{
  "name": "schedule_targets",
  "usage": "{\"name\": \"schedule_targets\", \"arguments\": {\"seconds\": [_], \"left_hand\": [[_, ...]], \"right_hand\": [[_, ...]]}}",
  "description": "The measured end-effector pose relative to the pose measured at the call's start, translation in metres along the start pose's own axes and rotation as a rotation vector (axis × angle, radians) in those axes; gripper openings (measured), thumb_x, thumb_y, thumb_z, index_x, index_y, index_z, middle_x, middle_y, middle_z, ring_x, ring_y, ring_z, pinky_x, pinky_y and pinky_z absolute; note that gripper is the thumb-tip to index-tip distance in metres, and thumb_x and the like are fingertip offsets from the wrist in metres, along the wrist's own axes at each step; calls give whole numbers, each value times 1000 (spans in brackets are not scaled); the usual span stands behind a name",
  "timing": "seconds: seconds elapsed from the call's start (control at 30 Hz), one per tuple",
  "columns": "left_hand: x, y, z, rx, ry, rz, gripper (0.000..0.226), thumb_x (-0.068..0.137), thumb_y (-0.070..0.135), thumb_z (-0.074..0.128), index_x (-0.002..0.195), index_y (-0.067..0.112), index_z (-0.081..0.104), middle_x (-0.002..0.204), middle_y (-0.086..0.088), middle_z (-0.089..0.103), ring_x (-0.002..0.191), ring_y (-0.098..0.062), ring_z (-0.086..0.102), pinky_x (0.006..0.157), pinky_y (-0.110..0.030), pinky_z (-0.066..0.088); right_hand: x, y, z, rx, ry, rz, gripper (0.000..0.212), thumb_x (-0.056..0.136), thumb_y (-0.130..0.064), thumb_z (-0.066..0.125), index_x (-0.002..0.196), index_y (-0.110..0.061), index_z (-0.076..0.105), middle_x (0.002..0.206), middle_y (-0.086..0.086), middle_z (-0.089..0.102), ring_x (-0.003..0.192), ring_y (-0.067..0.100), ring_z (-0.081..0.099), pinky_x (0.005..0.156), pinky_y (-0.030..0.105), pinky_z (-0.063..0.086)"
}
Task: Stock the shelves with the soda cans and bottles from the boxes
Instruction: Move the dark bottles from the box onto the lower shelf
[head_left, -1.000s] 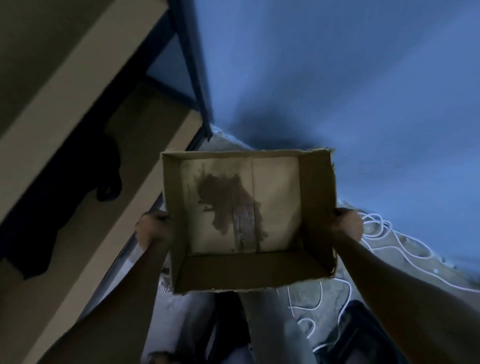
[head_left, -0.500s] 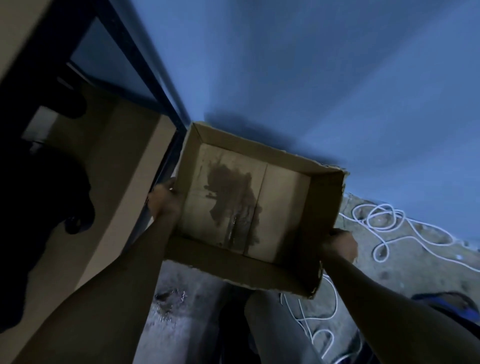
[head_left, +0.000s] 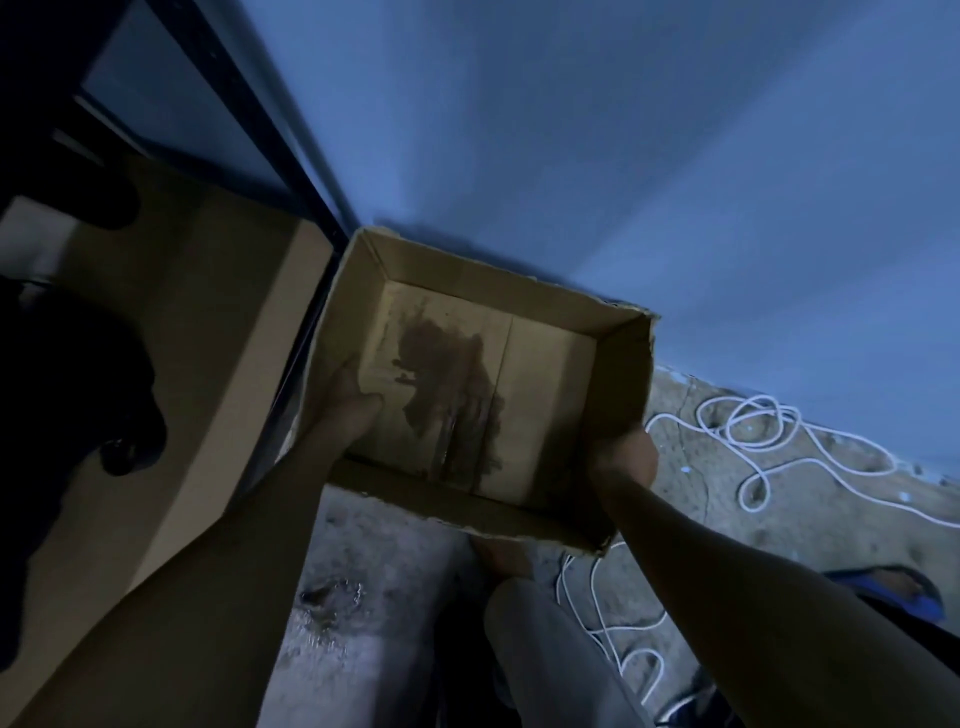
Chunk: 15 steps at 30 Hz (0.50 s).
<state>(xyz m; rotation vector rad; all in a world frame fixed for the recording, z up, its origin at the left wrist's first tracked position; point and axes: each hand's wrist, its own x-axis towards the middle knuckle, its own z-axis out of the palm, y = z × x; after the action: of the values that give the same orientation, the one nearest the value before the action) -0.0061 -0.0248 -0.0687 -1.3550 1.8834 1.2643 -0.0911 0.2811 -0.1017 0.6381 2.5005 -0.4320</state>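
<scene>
Overhead, stained box gripped by side walls, left hand, right hand.

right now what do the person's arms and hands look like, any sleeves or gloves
Both forearms are bare as far as the frame shows, with no sleeves in view. The left hand and right hand wear no gloves. In this dim light no watch, ring or band can be made out.
</scene>
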Motion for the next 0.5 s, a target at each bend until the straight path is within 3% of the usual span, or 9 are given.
{"name": "schedule_targets", "arguments": {"seconds": [0.13,0.27,0.33,0.4,0.5], "left_hand": [[-8,-1,14,-91,47,22,62,95,1,48,153,12,26,152,-10,37,136,-30,37,110,-38,34],[-35,-20,12,-85,68,-3,54,94,1,47,147,9,37,141,-13,46,129,-33,44,103,-39,38],[-54,-38,4,-78,131,-7,41,93,2,48,134,4,51,127,-16,55,117,-36,52,93,-41,44],[-75,-63,-5,-138,214,-40,29,93,3,52,121,0,59,115,-15,61,108,-34,57,85,-38,45],[-110,-107,-22,-234,331,-129,30,89,9,58,118,4,64,112,-14,68,105,-33,63,90,-36,48]], "right_hand": [[-7,-5,-8,-42,-2,-46,32,85,-10,58,117,-4,57,120,18,60,110,39,58,95,47,50],[-36,-21,-6,-213,-39,-319,45,89,-12,58,133,-7,50,142,19,46,128,37,46,105,44,44],[-59,-36,-2,-212,-162,-422,47,94,-15,55,140,-10,47,136,16,55,121,32,54,93,37,48],[-87,-50,3,-260,-266,-558,45,96,-18,52,140,-10,49,131,14,61,118,30,59,92,34,48],[-136,-66,13,-442,-402,-809,33,93,-19,55,123,-8,62,119,16,66,112,33,61,89,34,47]]}}
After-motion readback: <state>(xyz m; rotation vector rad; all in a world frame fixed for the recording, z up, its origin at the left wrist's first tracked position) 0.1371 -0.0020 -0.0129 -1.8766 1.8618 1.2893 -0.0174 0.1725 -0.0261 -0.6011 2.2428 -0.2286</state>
